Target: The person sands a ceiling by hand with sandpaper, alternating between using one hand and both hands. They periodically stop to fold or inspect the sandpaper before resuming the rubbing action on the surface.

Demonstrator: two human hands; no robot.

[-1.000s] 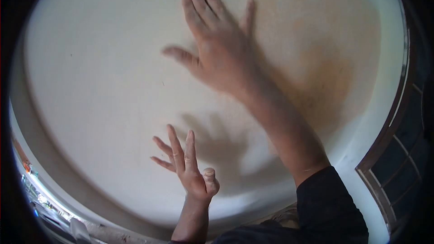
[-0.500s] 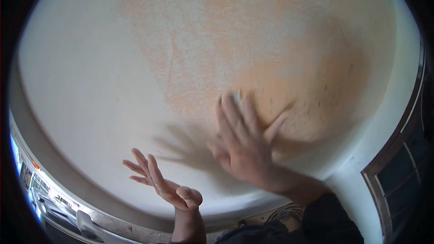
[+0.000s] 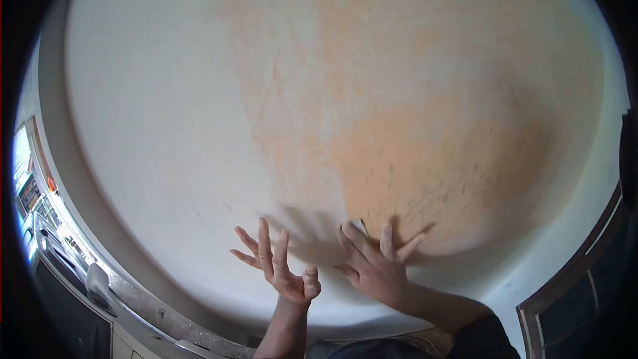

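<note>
- Right hand (image 3: 375, 267) is pressing flat on the wall (image 3: 166, 93), fingers covering what is probably a sanding pad (image 3: 359, 226).
- Left hand (image 3: 282, 266) is hovering open, empty.
- Even pressure is suiting the orange patch (image 3: 425, 139).

Single head-worn view, fisheye, facing a pale wall (image 3: 153, 93) close up, dark vignette at edges

The person's left hand (image 3: 282, 269) and right hand (image 3: 375, 262) are both bare, with no gloves, rings or watch showing. The left forearm is uncovered to the bottom edge of the view. A dark, nearly black sleeve (image 3: 482, 339) covers the right arm, ending partway along the forearm.
</note>
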